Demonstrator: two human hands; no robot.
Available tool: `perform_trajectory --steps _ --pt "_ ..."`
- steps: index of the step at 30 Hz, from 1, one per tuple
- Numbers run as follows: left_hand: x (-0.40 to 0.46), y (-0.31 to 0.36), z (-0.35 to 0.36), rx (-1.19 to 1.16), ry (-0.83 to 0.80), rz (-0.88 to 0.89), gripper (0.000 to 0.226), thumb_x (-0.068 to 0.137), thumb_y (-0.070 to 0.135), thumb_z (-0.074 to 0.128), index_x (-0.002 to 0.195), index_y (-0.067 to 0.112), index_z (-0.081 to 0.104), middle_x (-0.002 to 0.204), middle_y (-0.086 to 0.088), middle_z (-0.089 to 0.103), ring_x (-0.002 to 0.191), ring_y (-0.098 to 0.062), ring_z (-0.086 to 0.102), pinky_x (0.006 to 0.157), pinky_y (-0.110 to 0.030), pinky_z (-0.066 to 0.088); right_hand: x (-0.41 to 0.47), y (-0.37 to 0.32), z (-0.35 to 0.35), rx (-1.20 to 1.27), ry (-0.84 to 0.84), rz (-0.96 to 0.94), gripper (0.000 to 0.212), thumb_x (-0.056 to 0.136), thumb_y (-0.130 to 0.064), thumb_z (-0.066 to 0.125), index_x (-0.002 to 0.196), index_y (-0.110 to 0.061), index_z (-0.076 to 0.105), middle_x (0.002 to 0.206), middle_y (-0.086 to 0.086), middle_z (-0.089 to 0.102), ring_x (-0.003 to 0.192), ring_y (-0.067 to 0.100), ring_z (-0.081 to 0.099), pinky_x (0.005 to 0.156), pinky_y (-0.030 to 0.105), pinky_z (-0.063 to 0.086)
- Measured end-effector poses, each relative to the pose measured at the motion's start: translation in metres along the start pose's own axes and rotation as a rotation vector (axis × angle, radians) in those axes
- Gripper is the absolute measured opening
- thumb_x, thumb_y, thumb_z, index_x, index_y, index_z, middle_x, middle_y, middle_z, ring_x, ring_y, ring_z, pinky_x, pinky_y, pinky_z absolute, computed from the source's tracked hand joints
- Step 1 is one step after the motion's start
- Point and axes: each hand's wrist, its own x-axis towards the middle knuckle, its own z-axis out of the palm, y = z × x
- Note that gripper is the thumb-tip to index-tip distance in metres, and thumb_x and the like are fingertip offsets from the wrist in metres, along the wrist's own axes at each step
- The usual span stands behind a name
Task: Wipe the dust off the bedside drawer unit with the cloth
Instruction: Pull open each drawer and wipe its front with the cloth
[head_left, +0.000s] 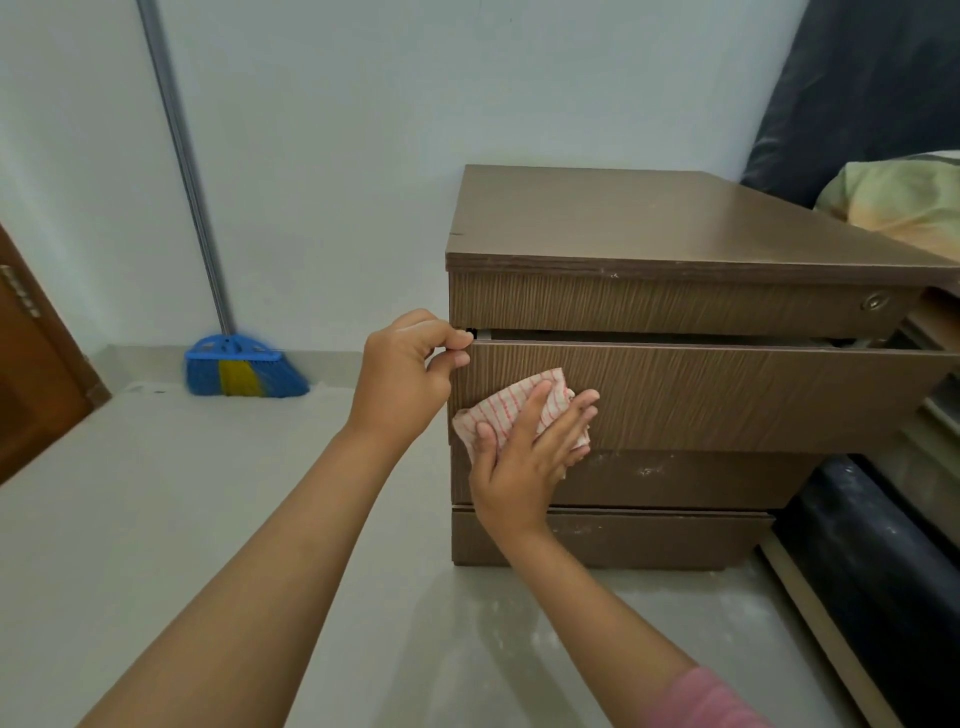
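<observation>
1. a brown wood-grain drawer unit (649, 291) stands on a pale floor (208, 519) against a light wall, right of centre in the view.
2. its second drawer (727, 395) is pulled partly out, leaving a dark gap under the top drawer front.
3. the left hand (410, 369) pinches the upper left corner of that open drawer between thumb and curled fingers.
4. the right hand (524, 457) lies flat with fingers spread and fairly straight, pressing a cloth (519, 405) against the left part of the drawer's front.
5. the cloth is white with thin red stripes, bunched under the palm, its edges showing above and left of the fingers.
6. the two lower drawer fronts show pale dusty smudges.
7. a pink sleeve (711, 701) covers the right arm near the bottom edge.
8. a blue and yellow broom (244, 369) leans in the corner to the left, its head on the floor.
9. a pillow (904, 208) and dark bedding sit right of the unit.
10. a brown door (31, 374) edge shows at far left.
</observation>
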Motion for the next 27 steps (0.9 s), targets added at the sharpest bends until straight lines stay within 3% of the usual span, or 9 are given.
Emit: perform_trajectory --steps 7,16,20,27 --pt "0.002 -0.008 0.006 -0.023 0.017 0.003 0.016 0.077 -0.003 0.069 0.088 0.009 0.071 0.083 0.004 0.061 0.078 0.003 0.056 0.071 -0.009 0.045 0.033 0.042 -0.033 -0.035 0.036 0.033 0.073 0.093 -0.055 0.026 0.148 -0.025 -0.013 0.152 0.015 -0.026 0.140 0.027 -0.028 0.107 0.058 -0.007" --pt "0.011 -0.025 0.020 -0.027 0.095 0.053 0.015 0.076 -0.002 0.070 0.087 0.008 0.072 0.080 0.006 0.060 0.074 0.008 0.054 0.067 -0.005 0.038 0.061 0.069 -0.042 0.057 0.136 0.009 0.073 0.094 -0.048 0.036 0.148 -0.027 -0.009 0.152 0.015 -0.028 0.140 0.027 -0.027 0.108 0.060 -0.008" --pt "0.010 -0.021 0.021 -0.037 0.108 0.027 0.015 0.076 -0.001 0.070 0.088 0.008 0.072 0.080 0.006 0.059 0.071 0.003 0.054 0.066 -0.005 0.040 0.063 0.069 -0.041 0.090 0.166 -0.019 0.071 0.096 -0.043 0.039 0.149 -0.026 -0.005 0.153 0.016 -0.027 0.139 0.027 -0.026 0.108 0.060 -0.009" --pt "0.009 -0.014 0.024 -0.024 0.158 -0.036 0.014 0.077 0.001 0.069 0.089 0.008 0.072 0.084 0.000 0.060 0.075 -0.006 0.055 0.074 -0.025 0.051 0.061 0.073 -0.040 0.136 0.178 -0.036 0.066 0.097 -0.039 0.037 0.149 -0.027 -0.003 0.153 0.015 -0.025 0.139 0.026 -0.027 0.108 0.061 -0.007"
